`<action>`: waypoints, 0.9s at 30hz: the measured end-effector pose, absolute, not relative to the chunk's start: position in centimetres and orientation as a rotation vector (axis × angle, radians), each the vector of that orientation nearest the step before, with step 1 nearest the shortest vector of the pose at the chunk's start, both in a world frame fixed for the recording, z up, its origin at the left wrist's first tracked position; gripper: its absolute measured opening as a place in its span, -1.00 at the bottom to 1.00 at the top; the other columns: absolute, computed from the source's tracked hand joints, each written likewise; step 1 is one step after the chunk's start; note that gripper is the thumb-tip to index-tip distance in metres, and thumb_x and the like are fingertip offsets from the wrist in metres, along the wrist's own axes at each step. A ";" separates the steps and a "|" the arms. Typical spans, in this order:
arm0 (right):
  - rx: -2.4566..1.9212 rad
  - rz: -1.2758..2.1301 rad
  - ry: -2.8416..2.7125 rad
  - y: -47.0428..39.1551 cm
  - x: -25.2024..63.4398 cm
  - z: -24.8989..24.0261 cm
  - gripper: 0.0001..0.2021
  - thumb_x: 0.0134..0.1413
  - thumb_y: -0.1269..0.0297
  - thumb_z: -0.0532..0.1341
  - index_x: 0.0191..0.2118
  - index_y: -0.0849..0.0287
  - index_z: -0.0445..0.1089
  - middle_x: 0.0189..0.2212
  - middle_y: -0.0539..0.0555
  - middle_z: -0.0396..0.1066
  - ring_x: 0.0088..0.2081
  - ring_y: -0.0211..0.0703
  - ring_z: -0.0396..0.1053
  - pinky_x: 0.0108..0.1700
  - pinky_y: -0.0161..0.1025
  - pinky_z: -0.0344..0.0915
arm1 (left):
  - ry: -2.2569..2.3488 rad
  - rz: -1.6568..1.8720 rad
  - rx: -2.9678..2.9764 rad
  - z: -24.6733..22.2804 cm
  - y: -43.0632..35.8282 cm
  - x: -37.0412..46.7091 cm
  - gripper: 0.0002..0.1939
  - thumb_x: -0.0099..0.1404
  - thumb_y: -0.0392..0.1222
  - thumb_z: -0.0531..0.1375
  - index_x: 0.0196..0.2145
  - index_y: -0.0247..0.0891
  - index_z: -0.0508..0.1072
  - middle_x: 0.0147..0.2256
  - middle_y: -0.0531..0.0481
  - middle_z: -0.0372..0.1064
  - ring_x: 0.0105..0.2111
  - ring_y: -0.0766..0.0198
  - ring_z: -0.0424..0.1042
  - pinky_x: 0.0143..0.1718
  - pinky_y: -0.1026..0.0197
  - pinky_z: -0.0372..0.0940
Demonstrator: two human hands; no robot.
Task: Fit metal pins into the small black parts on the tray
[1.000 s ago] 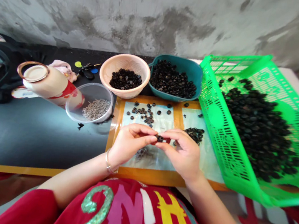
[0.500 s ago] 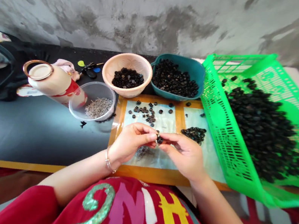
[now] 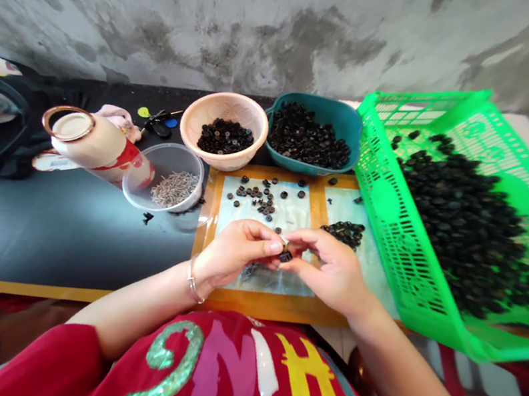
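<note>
Above the taped pale sheet (image 3: pixel 280 284), my left hand (image 3: pixel 240 251) and my right hand (image 3: pixel 326 269) meet at the fingertips around a small black part (image 3: pixel 285 255). Thumb and finger of my left hand pinch it, and the fingertips of my right hand close on its right side. Loose black round pieces (image 3: pixel 263 204) lie on the sheet beyond my hands. A heap of black rings (image 3: pixel 344 233) is just past my right hand. A pile of thin metal pins (image 3: pixel 248 271) is partly hidden under my left hand.
A clear tub (image 3: pixel 164 178) of metal pins, a pink bowl (image 3: pixel 229 103) and a teal basin (image 3: pixel 308 165) of black pieces stand behind. At right is a large green basket (image 3: pixel 398 274) of black pieces. A tumbler (image 3: pixel 100 147) lies at left; a grey wall rises behind.
The black part and both hands' fingertips have shifted slightly right. My right hand has turned a little, its fingers more arched around the part.
</note>
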State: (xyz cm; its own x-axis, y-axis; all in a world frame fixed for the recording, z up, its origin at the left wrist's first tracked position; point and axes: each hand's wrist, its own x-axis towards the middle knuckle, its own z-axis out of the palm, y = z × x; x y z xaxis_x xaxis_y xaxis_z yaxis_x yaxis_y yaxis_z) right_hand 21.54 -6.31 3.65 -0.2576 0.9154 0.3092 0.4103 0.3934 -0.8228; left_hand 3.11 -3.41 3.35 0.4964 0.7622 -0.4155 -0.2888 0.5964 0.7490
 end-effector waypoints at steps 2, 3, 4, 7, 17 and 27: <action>-1.067 0.753 -1.912 -6.1 21.6 3.6 -0.68 0.16 0.14 0.31 0.02 0.06 0.45 -0.31 0.01 0.54 -0.33 -0.23 0.48 -0.23 -0.28 0.43 | 0.815 0.697 0.660 3.4 -3.4 3.1 -0.67 -0.15 -0.08 0.51 -0.51 -0.36 0.57 -0.58 0.00 0.49 -0.59 0.39 0.43 -0.48 0.34 0.38; -1.022 0.733 -1.944 -6.0 21.7 3.6 -0.68 0.18 0.16 0.29 0.04 0.04 0.45 -0.29 0.03 0.54 -0.32 -0.22 0.48 -0.22 -0.28 0.42 | 0.817 0.696 0.656 3.4 -3.4 3.1 -0.67 -0.15 -0.09 0.51 -0.51 -0.37 0.56 -0.57 -0.01 0.49 -0.58 0.39 0.43 -0.48 0.34 0.38; -0.985 0.715 -1.964 -6.0 21.7 3.6 -0.69 0.20 0.18 0.28 0.05 0.03 0.46 -0.29 0.04 0.53 -0.31 -0.22 0.47 -0.23 -0.28 0.41 | 0.820 0.692 0.651 3.3 -3.5 3.1 -0.66 -0.15 -0.10 0.52 -0.50 -0.38 0.56 -0.57 -0.01 0.50 -0.58 0.39 0.43 -0.48 0.34 0.38; -0.929 0.693 -1.970 -5.8 21.8 3.5 -0.68 0.22 0.21 0.27 0.08 -0.02 0.46 -0.34 0.03 0.48 -0.34 -0.25 0.43 -0.28 -0.30 0.38 | 0.836 0.679 0.648 3.1 -3.5 3.1 -0.64 -0.16 -0.10 0.52 -0.50 -0.39 0.55 -0.60 -0.02 0.48 -0.59 0.37 0.44 -0.49 0.34 0.37; -0.926 0.655 -1.899 -6.0 21.5 3.5 -0.69 0.11 0.29 0.35 0.00 0.04 0.53 -0.42 0.02 0.42 -0.39 -0.24 0.39 -0.35 -0.30 0.33 | 0.900 0.731 0.698 2.7 -3.9 3.5 -0.60 -0.17 -0.01 0.51 -0.58 -0.37 0.49 -0.64 -0.01 0.45 -0.63 0.36 0.40 -0.53 0.32 0.35; -0.909 0.646 -1.826 -5.7 21.6 2.7 -0.80 0.09 0.33 0.35 -0.13 0.12 0.57 -0.40 0.05 0.47 -0.37 -0.22 0.44 -0.32 -0.28 0.38 | 0.816 0.842 0.975 2.1 -4.5 3.0 -0.47 -0.19 -0.18 0.53 -0.20 -0.31 0.58 -0.30 -0.09 0.55 -0.32 0.25 0.52 -0.22 0.22 0.47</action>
State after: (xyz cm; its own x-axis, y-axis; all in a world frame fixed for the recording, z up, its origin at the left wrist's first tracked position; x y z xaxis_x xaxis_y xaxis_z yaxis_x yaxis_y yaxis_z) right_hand 21.59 -5.69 2.72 -0.2609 0.8125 0.5214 0.3034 0.5817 -0.7547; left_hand 3.04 -4.46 2.12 0.4354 0.8783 -0.1975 -0.2249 0.3185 0.9209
